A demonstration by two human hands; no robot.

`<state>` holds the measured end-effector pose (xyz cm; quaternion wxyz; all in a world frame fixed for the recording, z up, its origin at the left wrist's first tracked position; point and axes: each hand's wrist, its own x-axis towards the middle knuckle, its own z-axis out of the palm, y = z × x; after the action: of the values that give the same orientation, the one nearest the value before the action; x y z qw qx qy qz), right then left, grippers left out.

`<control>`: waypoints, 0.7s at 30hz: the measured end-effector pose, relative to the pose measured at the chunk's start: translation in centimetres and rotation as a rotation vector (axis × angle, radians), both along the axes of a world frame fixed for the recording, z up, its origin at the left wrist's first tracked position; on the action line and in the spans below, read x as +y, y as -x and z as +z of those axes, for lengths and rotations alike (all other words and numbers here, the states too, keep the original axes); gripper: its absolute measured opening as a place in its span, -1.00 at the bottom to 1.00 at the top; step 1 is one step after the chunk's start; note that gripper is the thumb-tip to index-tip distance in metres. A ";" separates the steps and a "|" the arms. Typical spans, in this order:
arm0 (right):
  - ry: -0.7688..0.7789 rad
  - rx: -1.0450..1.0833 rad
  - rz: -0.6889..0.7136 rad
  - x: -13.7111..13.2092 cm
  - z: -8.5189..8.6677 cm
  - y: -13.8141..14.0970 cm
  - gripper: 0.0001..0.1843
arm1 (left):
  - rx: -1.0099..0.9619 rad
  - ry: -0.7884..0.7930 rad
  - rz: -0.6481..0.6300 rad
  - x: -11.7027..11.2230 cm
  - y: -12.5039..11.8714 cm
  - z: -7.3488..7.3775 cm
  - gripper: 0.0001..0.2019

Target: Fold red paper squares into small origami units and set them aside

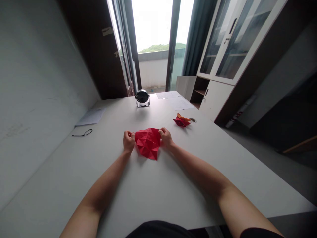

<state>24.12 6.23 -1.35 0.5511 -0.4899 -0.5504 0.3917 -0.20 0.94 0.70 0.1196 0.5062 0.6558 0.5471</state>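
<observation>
A sheet of red origami paper (148, 142), covered in crossing fold lines, is stretched between my two hands just over the white table (158, 195). My left hand (129, 141) pinches its left edge, fingers curled. At the upper right corner, my right hand (166, 136) grips the paper between thumb and fingers. The lower corner of the sheet points toward me. Beyond my right hand lie a red folded paper piece (182, 122) and an orange folded paper piece (183, 117), close together.
A roll of tape (192, 120) sits beside the folded pieces. Farther back stands a small round black-and-silver device (142, 98). Paper sheets (182, 103) lie at the back right, another sheet (91, 117) at the left, near a black cord (83, 133). A white cabinet (218, 99) stands right.
</observation>
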 end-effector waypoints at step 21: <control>-0.026 -0.270 -0.148 0.2 0.4 -1.3 -0.79 | 0.392 0.247 -0.249 -0.7 -0.5 0.5 -0.77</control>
<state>25.45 6.41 -0.95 0.5057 -0.5701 -0.5870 0.2733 0.28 0.20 1.25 0.1175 0.6608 0.6611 0.3355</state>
